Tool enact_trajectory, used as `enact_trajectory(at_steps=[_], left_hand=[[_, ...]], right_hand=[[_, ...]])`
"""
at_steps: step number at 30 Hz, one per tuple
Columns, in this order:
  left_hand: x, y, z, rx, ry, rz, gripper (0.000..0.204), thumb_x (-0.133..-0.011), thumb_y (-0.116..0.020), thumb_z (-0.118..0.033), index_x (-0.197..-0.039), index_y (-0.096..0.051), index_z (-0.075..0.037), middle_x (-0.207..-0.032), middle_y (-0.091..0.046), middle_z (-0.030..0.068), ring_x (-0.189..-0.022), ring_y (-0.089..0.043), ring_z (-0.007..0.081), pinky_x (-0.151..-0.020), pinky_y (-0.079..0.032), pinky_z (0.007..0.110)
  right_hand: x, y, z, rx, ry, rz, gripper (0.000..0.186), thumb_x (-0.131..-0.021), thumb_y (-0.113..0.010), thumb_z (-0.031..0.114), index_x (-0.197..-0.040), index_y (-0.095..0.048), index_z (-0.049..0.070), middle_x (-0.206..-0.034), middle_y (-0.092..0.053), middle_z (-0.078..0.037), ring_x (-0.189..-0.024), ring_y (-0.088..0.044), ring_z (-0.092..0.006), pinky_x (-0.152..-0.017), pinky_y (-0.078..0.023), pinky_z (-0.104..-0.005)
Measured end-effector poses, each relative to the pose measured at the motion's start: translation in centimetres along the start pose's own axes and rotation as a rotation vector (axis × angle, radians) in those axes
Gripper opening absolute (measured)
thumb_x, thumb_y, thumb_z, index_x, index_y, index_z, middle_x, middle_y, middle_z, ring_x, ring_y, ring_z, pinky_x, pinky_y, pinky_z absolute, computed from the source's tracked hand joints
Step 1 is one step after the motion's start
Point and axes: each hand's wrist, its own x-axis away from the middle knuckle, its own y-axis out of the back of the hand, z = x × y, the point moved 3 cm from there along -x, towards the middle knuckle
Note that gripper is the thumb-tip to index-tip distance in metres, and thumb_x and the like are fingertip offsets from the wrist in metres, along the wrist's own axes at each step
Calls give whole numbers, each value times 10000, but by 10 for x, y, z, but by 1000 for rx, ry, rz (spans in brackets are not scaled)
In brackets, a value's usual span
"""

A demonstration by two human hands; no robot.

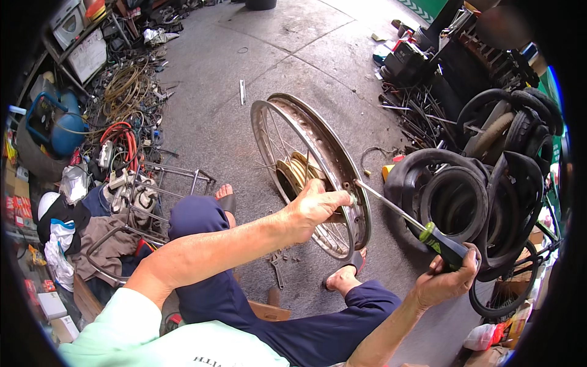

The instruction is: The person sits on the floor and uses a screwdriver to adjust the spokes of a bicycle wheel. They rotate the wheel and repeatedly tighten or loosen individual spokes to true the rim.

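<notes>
Screwdriver gripped in my right hand, tip at the wheel rim; my left hand clasps that rim, tilted near my feet. Spokes already link hub and rim; some fastening probably remains.

pale-green shirt: dark lettering | green panel: white slanted marks

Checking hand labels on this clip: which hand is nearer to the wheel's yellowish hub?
Left. The left hand holds the rim close to the hub in this view; the right hand is farther off to the right, beyond the rim, around the screwdriver's handle.
</notes>
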Motion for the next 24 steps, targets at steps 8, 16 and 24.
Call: enact_trajectory(at_steps=[8, 16, 24], left_hand=[[0, -7, -6, 114, -10, -51, 172, -863, -748, -100, -900, -654, 40, -846, -685, 90, -781, -669, 145, -705, -597, 320], [-8, 0, 1, 32, 41, 43, 324, -873, -772, -113, -1073, -586, 62, -988, -678, 96, -898, -673, 152, -755, -600, 315], [-6, -3, 4, -128, -102, -37, 372, -845, -822, -288, -842, -660, 46, -755, -629, 34, -668, -554, 91, -571, -467, 288]], right_hand=[[-2, -3, -13, 18, 26, 39, 212, -925, -570, 221, -876, -619, 21, -782, -588, -25, -459, -460, -47, -372, -316, -170], [-2, -3, -12, 74, 68, 41, 231, -930, -599, 254, -902, -650, 31, -689, -575, -13, -428, -438, -47, -391, -361, -166], [1, -2, -8, 175, 63, 60, 215, -934, -537, 209, -926, -617, 10, -849, -573, -18, -515, -454, -35, -431, -315, -148]])
